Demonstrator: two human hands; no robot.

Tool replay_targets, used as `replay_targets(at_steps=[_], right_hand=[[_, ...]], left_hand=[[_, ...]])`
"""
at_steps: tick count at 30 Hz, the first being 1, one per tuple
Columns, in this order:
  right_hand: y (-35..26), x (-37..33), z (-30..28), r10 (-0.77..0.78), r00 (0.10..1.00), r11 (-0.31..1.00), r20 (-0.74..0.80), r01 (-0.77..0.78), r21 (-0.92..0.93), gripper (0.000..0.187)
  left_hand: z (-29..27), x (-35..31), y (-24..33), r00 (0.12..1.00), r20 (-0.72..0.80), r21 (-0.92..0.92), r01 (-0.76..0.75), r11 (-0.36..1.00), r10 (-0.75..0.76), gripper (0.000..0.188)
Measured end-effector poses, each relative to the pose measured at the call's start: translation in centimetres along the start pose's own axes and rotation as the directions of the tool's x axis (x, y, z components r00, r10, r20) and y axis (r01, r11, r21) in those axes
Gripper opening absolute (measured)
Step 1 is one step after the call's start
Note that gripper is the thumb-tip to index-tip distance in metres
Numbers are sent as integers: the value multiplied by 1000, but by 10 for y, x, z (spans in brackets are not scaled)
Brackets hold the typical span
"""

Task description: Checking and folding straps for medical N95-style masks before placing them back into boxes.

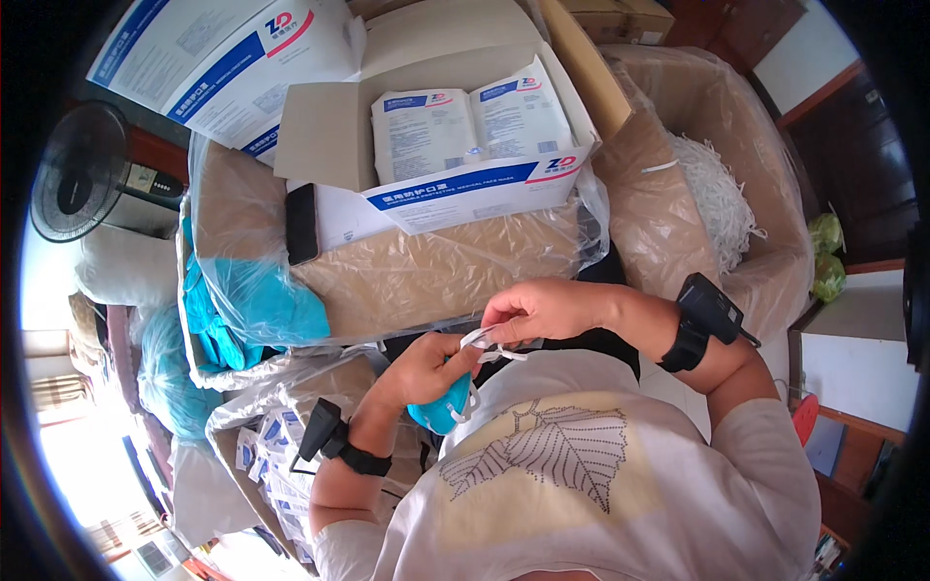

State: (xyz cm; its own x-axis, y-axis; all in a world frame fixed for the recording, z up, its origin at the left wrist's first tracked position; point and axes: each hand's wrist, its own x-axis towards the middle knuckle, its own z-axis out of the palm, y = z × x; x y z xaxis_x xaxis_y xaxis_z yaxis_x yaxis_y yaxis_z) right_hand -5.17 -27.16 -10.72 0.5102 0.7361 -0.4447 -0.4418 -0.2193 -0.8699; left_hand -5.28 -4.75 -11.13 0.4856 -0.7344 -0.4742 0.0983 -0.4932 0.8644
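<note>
A teal face mask (446, 407) hangs from my left hand (426, 368), whose fingers are closed on it in front of my chest. White elastic straps (479, 338) run from the mask up between my two hands. My right hand (544, 308) pinches these straps close to the left fingertips; the exact grip is partly hidden by the fingers. Beyond my hands, an open white carton (475, 205) stands on a plastic-covered cardboard surface (426, 276). Inside it are two stacks of white and blue mask packets (421, 140).
To the left, a plastic-lined box holds teal masks (271, 300); a lower-left box holds loose printed packets (281, 474). Far right, white straps (712, 198) fill a lined carton. A dark phone (301, 225) leans by the white carton. A fan (79, 174) stands far left.
</note>
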Motion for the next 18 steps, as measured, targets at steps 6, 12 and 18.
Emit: replay_targets(at_steps=[6, 12, 18], right_hand=[[11, 9, -1, -4, 998, 999, 66, 7, -41, 24], [11, 14, 2, -26, 997, 962, 73, 45, -269, 24], [4, 8, 8, 79, 995, 980, 67, -65, -190, 25]], left_hand=[[-3, -1, -3, 998, 66, -20, -16, 1000, 17, 25], [1, -2, -6, 999, -1, 104, -50, 993, 50, 26], [4, 2, -6, 997, -68, 237, -27, 971, 44, 28]])
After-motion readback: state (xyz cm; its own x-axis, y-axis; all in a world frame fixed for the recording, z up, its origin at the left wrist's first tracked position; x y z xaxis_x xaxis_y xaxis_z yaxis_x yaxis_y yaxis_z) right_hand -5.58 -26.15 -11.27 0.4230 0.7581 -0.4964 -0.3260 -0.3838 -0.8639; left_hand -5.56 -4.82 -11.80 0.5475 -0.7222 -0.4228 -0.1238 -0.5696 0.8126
